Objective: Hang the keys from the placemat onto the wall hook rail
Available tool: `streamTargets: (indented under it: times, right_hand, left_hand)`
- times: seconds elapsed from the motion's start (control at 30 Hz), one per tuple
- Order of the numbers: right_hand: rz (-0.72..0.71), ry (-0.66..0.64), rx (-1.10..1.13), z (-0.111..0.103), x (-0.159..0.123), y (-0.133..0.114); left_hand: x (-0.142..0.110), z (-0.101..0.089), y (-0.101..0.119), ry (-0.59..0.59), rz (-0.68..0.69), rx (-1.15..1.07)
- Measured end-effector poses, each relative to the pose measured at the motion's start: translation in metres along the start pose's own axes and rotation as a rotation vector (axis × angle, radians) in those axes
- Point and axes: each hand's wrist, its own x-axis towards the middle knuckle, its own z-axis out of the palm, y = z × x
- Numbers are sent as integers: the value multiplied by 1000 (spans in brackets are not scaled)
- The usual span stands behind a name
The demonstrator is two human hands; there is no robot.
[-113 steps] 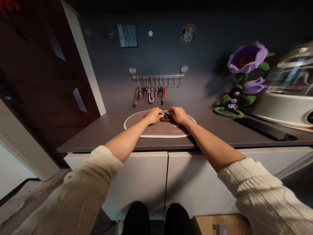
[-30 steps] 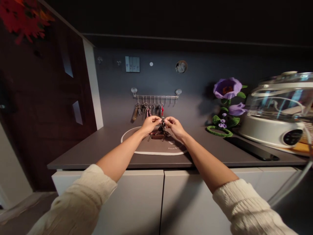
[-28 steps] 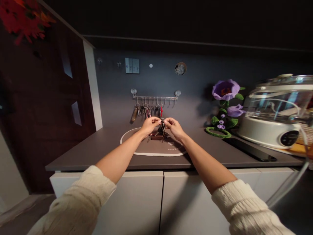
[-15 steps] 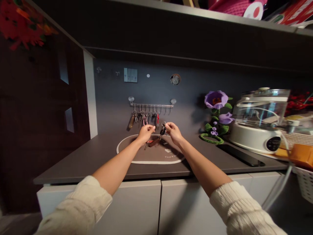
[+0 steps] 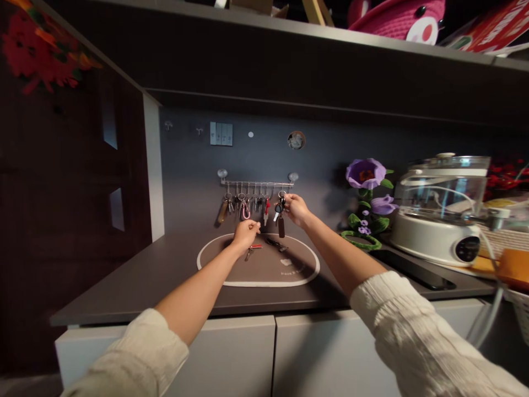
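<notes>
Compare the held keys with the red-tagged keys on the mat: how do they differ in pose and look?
The held keys hang down by the right hand, while the red-tagged keys lie on the mat.
The held keys carry a dark brown tag; the red-tagged keys have a bright red one.
Both include metal keys.
</notes>
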Motion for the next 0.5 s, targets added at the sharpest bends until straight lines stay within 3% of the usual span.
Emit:
streamTargets:
  times: [0.5]
  right_hand:
    - [97,249,-38,26,46,8]
  left_hand:
    - [2,0,-1,-13,12,66]
